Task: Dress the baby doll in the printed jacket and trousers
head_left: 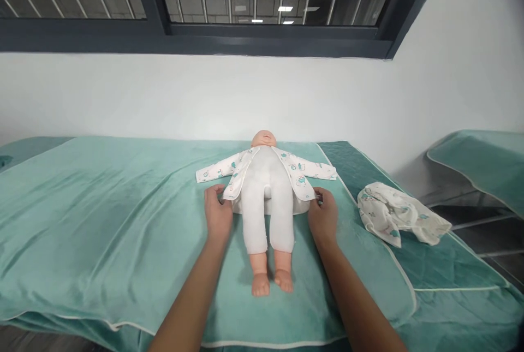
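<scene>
A baby doll [268, 218] lies on its back, head away from me and bare feet toward me, its body and legs white. Around its shoulders is a white printed baby jacket [302, 183], open down the front, with both sleeves stretched out to the sides. My left hand [218, 210] pinches the jacket's lower left corner between thumb and fingers. At the opposite lower corner, my right hand [323, 213] grips the hem in the same way. Part of the jacket's back panel shows beneath the doll's hips.
Under the doll spreads a light green blanket [123, 221] over a darker green quilted cover [446, 264]. Crumpled printed baby clothing [399, 213] lies to the right. Behind the bed rise a white wall [184, 95] and a dark-framed window [266, 43]. Another green-covered surface [487, 161] stands far right.
</scene>
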`<action>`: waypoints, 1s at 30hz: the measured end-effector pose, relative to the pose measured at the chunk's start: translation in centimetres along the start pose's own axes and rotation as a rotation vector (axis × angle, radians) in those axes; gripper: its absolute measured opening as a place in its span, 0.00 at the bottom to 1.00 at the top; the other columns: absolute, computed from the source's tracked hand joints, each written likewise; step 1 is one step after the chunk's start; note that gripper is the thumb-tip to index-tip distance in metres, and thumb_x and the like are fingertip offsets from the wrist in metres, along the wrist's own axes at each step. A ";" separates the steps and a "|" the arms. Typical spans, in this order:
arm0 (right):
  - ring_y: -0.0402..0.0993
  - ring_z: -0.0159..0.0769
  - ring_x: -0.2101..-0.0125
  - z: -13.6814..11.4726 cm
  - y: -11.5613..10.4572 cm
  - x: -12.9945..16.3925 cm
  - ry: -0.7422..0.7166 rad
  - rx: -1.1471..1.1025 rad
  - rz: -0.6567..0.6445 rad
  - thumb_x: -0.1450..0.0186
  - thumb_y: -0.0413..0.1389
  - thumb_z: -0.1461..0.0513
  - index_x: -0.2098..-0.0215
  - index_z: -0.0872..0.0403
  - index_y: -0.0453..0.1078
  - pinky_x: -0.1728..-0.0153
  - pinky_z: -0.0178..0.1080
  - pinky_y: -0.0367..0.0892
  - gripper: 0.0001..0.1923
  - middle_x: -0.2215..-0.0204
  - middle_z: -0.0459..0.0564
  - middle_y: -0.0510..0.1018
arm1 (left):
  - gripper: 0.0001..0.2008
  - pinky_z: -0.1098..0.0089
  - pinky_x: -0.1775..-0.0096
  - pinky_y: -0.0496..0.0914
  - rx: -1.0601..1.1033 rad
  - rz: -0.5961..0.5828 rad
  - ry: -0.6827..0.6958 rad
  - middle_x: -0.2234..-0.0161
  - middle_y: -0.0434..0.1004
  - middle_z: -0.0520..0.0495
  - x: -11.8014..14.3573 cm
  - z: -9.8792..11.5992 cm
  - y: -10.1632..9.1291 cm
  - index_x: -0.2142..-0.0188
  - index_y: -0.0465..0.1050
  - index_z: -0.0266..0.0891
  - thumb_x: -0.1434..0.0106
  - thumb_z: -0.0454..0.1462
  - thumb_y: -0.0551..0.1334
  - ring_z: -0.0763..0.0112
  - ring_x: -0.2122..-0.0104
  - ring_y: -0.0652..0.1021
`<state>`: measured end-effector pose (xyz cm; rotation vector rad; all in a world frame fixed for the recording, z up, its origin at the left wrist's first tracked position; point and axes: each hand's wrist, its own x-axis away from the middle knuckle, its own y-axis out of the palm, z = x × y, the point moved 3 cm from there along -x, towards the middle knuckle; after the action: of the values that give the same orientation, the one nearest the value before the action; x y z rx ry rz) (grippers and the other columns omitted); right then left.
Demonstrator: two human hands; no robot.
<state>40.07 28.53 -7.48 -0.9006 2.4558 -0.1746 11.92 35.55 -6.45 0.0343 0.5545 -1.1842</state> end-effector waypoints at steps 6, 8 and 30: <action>0.68 0.40 0.67 0.3 0.4 0.1 -0.018 0.183 -0.068 0.40 0.54 0.55 0.51 0.56 0.68 0.65 0.41 0.63 0.21 0.61 0.54 0.74 | 0.12 0.60 0.54 0.68 -0.155 -0.063 0.068 0.59 0.69 0.46 0.2 0.5 0.2 0.58 0.67 0.42 0.43 0.31 0.59 0.61 0.56 0.71; 0.67 0.39 0.68 0.5 0.2 0.2 -0.042 0.197 -0.043 0.40 0.52 0.58 0.51 0.56 0.67 0.66 0.41 0.63 0.20 0.61 0.54 0.73 | 0.16 0.60 0.54 0.67 -0.165 -0.066 0.087 0.60 0.69 0.46 0.3 0.6 0.1 0.58 0.68 0.42 0.46 0.27 0.57 0.61 0.57 0.71; 0.72 0.47 0.69 -0.4 -0.8 1.5 0.033 0.425 -0.139 0.42 0.56 0.50 0.48 0.54 0.67 0.70 0.42 0.59 0.27 0.66 0.55 0.78 | 0.19 0.55 0.53 0.68 -0.271 -0.131 0.047 0.55 0.70 0.40 0.9 1.1 0.0 0.51 0.66 0.40 0.42 0.38 0.62 0.53 0.53 0.72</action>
<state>39.33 26.92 -7.55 -0.8777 2.2557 -0.7347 12.53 34.44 -5.90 -0.2087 0.7644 -1.2282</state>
